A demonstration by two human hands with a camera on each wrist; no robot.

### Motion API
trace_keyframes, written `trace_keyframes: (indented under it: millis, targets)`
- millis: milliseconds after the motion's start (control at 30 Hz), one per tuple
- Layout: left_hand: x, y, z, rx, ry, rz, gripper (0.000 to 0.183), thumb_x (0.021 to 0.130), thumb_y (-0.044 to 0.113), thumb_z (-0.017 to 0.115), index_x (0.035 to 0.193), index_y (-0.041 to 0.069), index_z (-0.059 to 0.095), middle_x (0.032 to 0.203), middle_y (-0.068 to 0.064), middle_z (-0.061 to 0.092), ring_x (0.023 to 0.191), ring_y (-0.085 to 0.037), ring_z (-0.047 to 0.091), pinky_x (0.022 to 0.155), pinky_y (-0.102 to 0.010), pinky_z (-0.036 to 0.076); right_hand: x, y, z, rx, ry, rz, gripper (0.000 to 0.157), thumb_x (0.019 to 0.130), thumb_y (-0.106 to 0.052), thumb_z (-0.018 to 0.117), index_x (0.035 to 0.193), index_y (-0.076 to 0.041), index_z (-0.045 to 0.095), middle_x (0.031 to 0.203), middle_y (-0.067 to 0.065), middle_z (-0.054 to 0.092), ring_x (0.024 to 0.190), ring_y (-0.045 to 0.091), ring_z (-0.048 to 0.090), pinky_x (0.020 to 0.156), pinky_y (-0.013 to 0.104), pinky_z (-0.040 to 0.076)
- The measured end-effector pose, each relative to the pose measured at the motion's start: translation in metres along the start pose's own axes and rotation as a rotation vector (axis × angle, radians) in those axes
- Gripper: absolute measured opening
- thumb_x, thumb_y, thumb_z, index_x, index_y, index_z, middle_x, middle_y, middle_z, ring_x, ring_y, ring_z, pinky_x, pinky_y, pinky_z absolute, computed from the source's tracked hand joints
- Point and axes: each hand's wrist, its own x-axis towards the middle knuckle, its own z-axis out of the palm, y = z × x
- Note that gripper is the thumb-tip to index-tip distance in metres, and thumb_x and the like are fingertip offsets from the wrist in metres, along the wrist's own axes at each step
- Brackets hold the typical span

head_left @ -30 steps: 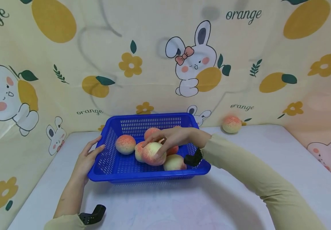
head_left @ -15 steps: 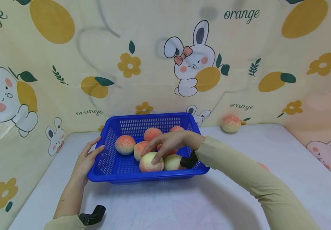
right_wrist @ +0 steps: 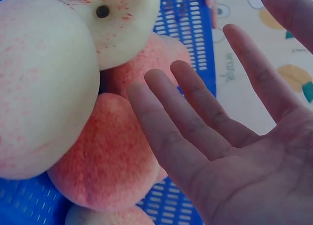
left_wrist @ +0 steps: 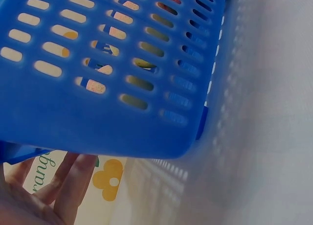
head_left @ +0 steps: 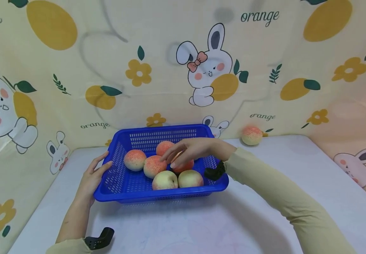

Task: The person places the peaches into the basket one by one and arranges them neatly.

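A blue perforated basket holds several peaches, pale yellow with red blush. My left hand is at its left rim, thumb over the edge and fingers against the outside; the left wrist view shows those fingers reaching up to the rim. Above the peaches hovers my right hand, fingers spread and holding nothing, as the right wrist view also shows. Two pale peaches lie side by side at the basket's front, the left one with its dark stem dimple visible. A redder peach sits just behind them.
Another peach rests on the white table at the back right, against the patterned backdrop. My right forearm sleeve crosses over the table's right side. Black devices are strapped at both wrists.
My right hand has let go of a pale peach, now at the basket's front, and has lifted up and back from it. My left hand keeps its place at the rim.
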Motion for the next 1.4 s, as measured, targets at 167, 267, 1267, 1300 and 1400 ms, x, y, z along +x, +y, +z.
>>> trace_keyframes:
  millis: [167, 267, 1267, 1300, 1400]
  targets:
    - [0.001, -0.002, 0.0, 0.004, -0.003, -0.004, 0.066, 0.096, 0.05, 0.049, 0.153, 0.033, 0.021, 0.158, -0.019, 0.02, 0.136, -0.041, 0.033, 0.108, -0.057, 0.033, -0.016, 0.002, -0.002, 0.002, 0.041, 0.001, 0.046, 0.091, -0.028, 0.064, 0.135, -0.017, 0.056, 0.139, 0.006, 0.054, 0.129, 0.019, 0.049, 0.103, 0.04, 0.045]
    - [0.001, -0.002, 0.0, 0.003, -0.004, -0.008, 0.066, 0.096, 0.05, 0.05, 0.153, 0.034, 0.02, 0.158, -0.018, 0.019, 0.137, -0.041, 0.032, 0.109, -0.057, 0.032, -0.026, 0.003, -0.004, 0.013, 0.065, -0.014, 0.045, 0.091, -0.031, 0.064, 0.134, -0.019, 0.056, 0.138, 0.007, 0.054, 0.128, 0.019, 0.05, 0.102, 0.041, 0.046]
    - [0.001, -0.002, -0.001, 0.024, -0.015, -0.013, 0.067, 0.096, 0.052, 0.047, 0.153, 0.036, 0.017, 0.158, -0.02, 0.018, 0.136, -0.044, 0.033, 0.104, -0.057, 0.036, -0.133, 0.041, -0.02, 0.141, 0.35, -0.027, 0.051, 0.096, -0.018, 0.056, 0.143, -0.004, 0.041, 0.142, 0.023, 0.046, 0.127, 0.031, 0.052, 0.107, 0.049, 0.04]
    - [0.001, -0.002, -0.001, 0.025, -0.014, -0.013, 0.067, 0.096, 0.052, 0.047, 0.153, 0.036, 0.017, 0.158, -0.02, 0.018, 0.136, -0.044, 0.034, 0.104, -0.057, 0.037, -0.137, 0.043, -0.021, 0.138, 0.36, -0.022, 0.05, 0.096, -0.018, 0.055, 0.143, -0.005, 0.041, 0.142, 0.022, 0.047, 0.127, 0.03, 0.052, 0.106, 0.047, 0.041]
    - [0.002, -0.003, -0.001, 0.028, -0.015, -0.012, 0.067, 0.096, 0.052, 0.047, 0.153, 0.036, 0.017, 0.158, -0.021, 0.018, 0.136, -0.044, 0.034, 0.103, -0.056, 0.037, -0.148, 0.052, -0.022, 0.158, 0.367, -0.044, 0.049, 0.097, -0.016, 0.053, 0.143, -0.004, 0.041, 0.141, 0.022, 0.048, 0.127, 0.033, 0.051, 0.103, 0.041, 0.045]
